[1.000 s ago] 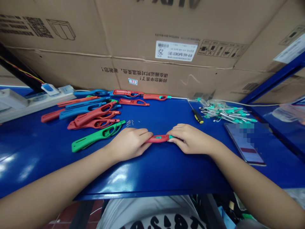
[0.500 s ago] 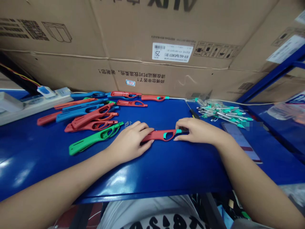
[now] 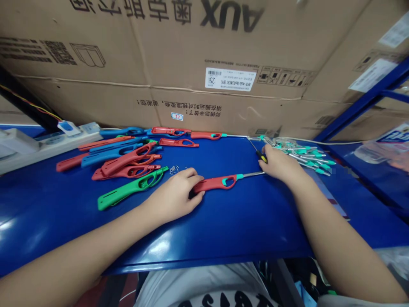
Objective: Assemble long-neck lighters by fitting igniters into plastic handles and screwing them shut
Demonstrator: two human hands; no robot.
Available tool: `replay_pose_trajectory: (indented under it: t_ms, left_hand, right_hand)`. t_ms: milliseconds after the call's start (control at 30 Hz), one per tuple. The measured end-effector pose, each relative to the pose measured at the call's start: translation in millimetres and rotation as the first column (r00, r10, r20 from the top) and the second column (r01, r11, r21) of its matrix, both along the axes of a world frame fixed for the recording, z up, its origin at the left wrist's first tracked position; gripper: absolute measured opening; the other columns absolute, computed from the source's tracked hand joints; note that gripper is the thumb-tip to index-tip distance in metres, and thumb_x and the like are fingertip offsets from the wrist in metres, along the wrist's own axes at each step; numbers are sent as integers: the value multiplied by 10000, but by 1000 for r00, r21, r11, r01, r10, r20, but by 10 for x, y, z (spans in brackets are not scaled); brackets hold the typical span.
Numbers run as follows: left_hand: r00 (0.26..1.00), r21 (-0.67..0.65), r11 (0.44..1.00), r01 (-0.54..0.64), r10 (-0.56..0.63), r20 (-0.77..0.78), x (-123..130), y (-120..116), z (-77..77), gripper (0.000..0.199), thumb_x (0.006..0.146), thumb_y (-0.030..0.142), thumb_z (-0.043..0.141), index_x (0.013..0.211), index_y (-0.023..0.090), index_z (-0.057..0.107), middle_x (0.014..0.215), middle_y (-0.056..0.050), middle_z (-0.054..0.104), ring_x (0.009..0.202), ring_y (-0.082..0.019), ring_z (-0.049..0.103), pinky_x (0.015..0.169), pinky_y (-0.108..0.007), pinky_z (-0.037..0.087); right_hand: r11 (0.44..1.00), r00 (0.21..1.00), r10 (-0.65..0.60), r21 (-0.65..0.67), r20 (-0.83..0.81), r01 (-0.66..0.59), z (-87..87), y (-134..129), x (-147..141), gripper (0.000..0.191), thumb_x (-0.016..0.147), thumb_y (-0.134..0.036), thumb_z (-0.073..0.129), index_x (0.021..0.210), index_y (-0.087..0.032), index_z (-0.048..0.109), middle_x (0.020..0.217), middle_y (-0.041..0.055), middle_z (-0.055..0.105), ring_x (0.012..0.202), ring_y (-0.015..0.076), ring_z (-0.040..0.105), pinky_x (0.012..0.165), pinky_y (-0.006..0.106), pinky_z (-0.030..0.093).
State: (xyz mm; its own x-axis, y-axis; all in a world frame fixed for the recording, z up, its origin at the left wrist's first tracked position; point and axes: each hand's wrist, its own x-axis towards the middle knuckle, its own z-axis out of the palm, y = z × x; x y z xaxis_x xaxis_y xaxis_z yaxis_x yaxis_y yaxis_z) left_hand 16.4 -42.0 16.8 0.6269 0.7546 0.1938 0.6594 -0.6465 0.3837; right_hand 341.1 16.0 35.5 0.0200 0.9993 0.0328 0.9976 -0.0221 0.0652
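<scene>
My left hand (image 3: 179, 192) is closed round the handle end of a red lighter (image 3: 214, 183), which has a teal trigger and a metal rod pointing right. My right hand (image 3: 277, 164) has its fingers at the yellow and black handle of a screwdriver (image 3: 262, 156), above the rod's tip. The screwdriver's thin shaft points up and left. Small metal screws (image 3: 174, 169) lie just beyond my left hand. Behind them rests a second red lighter (image 3: 206, 135) with its rod.
Red and blue casings (image 3: 128, 153) and a green casing (image 3: 128, 187) lie on the left. Metal rods with teal parts (image 3: 306, 155) are piled at right, near a phone (image 3: 332, 198). A power strip (image 3: 54, 143) and cardboard box (image 3: 179, 89) stand behind.
My right hand has moved from the lighter's teal collar up and right to the screwdriver, uncovering the metal rod. My left hand still holds the lighter. The view has shifted slightly.
</scene>
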Motion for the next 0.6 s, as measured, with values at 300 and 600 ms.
replay_pose_trajectory:
  t_ms: [300,600]
  left_hand:
    - [1000,-110,994,5,-2,25,53,-100,12,300,967,288,611,1214,126,663,1037,-91,603,913,-221,628,859,-373,545]
    - [997,-111,993,43,-35,75,75,-137,-77,331,967,258,605,1267,122,632,1041,-80,576,815,-185,612,788,-342,547]
  right_hand:
    - [853,721,419,511,-552,-104,-19,-137,-456,164,842,-273,569,909,-210,704,856,66,726,762,230,660,692,355,494]
    - [806,457,579,388,-675,-448,-204,-349,-857,201,978,-287,527,1052,-203,694,947,62,684,864,201,644,788,353,490]
